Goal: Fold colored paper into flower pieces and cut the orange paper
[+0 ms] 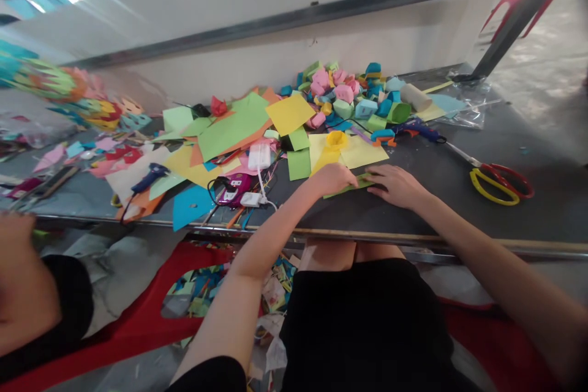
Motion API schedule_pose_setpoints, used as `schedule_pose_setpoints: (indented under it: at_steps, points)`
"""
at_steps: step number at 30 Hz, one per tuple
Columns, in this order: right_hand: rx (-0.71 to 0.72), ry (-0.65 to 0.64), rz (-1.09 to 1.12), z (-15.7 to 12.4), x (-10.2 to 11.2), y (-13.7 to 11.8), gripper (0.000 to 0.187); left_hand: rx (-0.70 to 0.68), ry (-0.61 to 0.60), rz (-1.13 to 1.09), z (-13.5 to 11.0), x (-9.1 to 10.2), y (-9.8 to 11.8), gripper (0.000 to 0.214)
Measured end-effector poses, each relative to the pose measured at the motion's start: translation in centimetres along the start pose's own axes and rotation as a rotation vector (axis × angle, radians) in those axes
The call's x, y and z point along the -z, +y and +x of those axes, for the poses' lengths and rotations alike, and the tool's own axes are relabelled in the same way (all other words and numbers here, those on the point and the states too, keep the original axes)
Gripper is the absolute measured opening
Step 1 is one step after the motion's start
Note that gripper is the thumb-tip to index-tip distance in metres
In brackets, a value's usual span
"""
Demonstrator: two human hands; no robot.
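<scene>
A narrow green paper strip (357, 184) lies on the grey table (459, 220) near its front edge. My left hand (333, 179) rests on the strip's left part with fingers curled down onto it. My right hand (395, 185) lies flat on the strip's right end, fingers stretched out and pressing it. Just behind the hands sit a yellow sheet (356, 151) and a small yellow folded piece (337, 139).
Red and yellow scissors (498, 180) lie to the right. A heap of several folded coloured paper pieces (349, 98) is at the back, loose coloured sheets (234, 125) and a blue glue gun (149, 177) at left. Another person's arm (27, 294) is at far left. Red stool (151, 324) below.
</scene>
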State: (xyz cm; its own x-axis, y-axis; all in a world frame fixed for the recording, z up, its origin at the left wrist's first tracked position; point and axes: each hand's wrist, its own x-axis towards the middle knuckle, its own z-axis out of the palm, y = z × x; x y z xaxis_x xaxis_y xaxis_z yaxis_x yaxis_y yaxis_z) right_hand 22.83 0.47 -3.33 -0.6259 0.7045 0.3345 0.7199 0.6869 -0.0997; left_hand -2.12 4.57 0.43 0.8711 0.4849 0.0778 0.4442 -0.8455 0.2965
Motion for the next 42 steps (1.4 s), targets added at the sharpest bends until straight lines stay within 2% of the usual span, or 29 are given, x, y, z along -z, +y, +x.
schedule_pose_setpoints:
  at_steps: [2,4,6,10,17,21,25,29,32,36,42]
  points:
    - [-0.001,-0.031,-0.051,-0.2,0.1,0.1,0.032,0.076,0.124,0.051,-1.1,0.5,0.9,0.029]
    - [-0.014,-0.027,-0.126,-0.3,0.4,0.0,0.031,0.173,0.218,0.091,-2.2,0.5,1.8,0.037]
    - [-0.019,-0.023,-0.197,-0.3,0.8,-0.2,0.03,0.246,0.195,0.137,-2.9,-0.1,2.3,0.046]
    - [0.007,-0.048,-0.218,-0.2,1.3,-1.2,0.03,0.328,0.08,0.226,-2.7,-1.6,1.9,0.025]
    - [-0.025,-0.087,-0.153,0.8,1.2,-1.3,0.031,0.233,0.078,0.327,-1.1,-2.5,2.1,0.03]
    - [-0.017,-0.133,-0.172,1.1,1.1,-0.6,0.038,0.293,0.135,0.376,-1.2,-3.3,2.7,0.031]
    - [-0.052,-0.138,-0.183,0.7,1.1,-0.3,0.042,0.305,0.176,0.337,-1.5,-3.7,2.4,0.03]
    - [-0.102,-0.155,-0.175,0.9,1.4,-0.5,0.037,0.292,0.121,0.38,-1.1,-3.5,2.4,0.03]
    - [-0.087,-0.171,-0.159,1.5,1.7,-0.6,0.029,0.273,0.07,0.421,-0.5,-3.5,2.6,0.032]
    - [-0.103,-0.139,-0.089,1.6,1.3,0.1,0.029,0.274,0.131,0.296,0.0,-3.3,2.0,0.028]
    - [-0.126,-0.067,0.048,1.4,0.6,1.4,0.037,0.339,0.21,0.121,-0.7,-3.4,1.0,0.026]
